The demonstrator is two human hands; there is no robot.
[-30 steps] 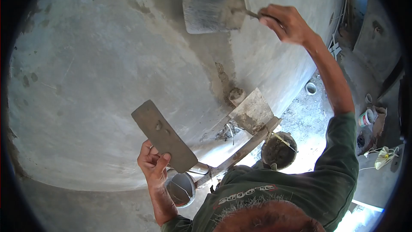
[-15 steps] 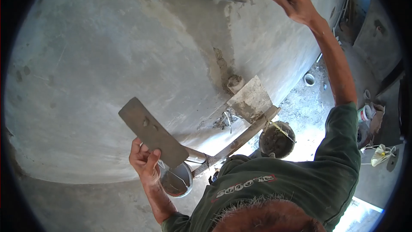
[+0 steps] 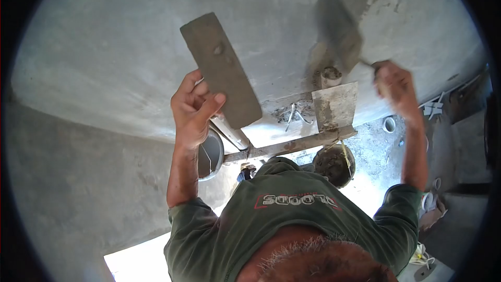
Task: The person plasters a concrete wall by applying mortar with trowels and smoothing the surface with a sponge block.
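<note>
At the bottom of the frame is the person's dark green T-shirt (image 3: 297, 198) with white and red lettering. The left hand (image 3: 195, 104), at centre-left, grips a long, flat, rectangular board covered in grey-brown mortar (image 3: 222, 73); its thumb presses on the face, the other fingers are bent at the left edge. Compared with half a second ago, this board sits higher in the frame and stands more steeply. Its long axis runs from upper left to lower right.

The right hand (image 3: 394, 86), at right of centre, is lower than before, with fingers curled round the handle of a broad grey metal trowel (image 3: 339, 31). The trowel was nearly level at the top; now its blade points up and slightly left, long axis sloping down right to the handle. The blade is blurred; I cannot tell whether it touches the curved grey plastered wall (image 3: 130, 47) behind. The whole view has also shifted.
</note>
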